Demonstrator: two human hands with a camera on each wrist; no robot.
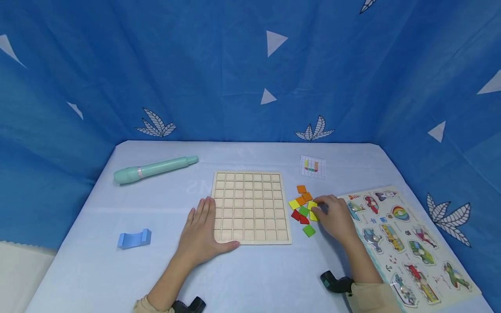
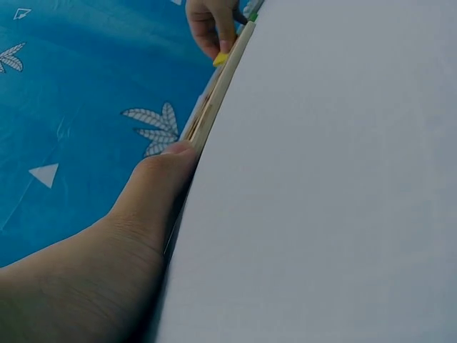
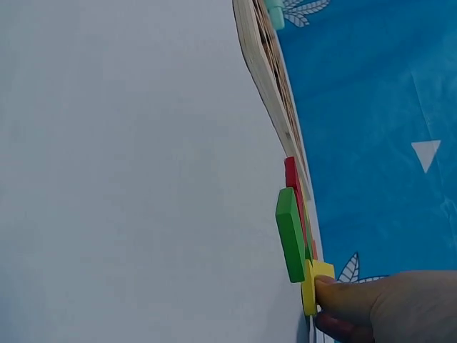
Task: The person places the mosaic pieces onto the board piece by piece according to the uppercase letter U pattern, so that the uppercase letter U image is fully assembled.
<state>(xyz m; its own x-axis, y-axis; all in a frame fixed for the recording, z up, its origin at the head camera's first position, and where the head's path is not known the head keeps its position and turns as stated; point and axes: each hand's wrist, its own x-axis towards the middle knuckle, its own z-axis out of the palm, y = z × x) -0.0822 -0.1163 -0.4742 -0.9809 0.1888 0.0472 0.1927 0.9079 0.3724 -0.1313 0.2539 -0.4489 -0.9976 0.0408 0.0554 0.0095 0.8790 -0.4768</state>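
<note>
A square wooden grid board (image 1: 250,202) lies flat on the table. My left hand (image 1: 201,237) rests against its lower-left corner, fingers straight along the left side and thumb at the near edge. Right of the board, my right hand (image 1: 337,217) pinches a yellow square tile (image 3: 325,270) between thumb and fingers; in the left wrist view this tile (image 2: 221,58) looks tilted. Loose tiles lie around those fingertips: orange (image 1: 301,189), red (image 1: 304,220), green (image 1: 308,230) and another yellow tile (image 1: 313,216). The right hand's fingers partly cover the yellow tiles.
A small pattern card (image 1: 313,167) lies behind the tiles. On the right is a vehicle picture puzzle board (image 1: 407,248), under the right forearm's side. A mint-green microphone-shaped stick (image 1: 156,169) and a blue cradle-shaped block (image 1: 134,239) lie on the left. Blue curtains (image 1: 235,69) surround the table.
</note>
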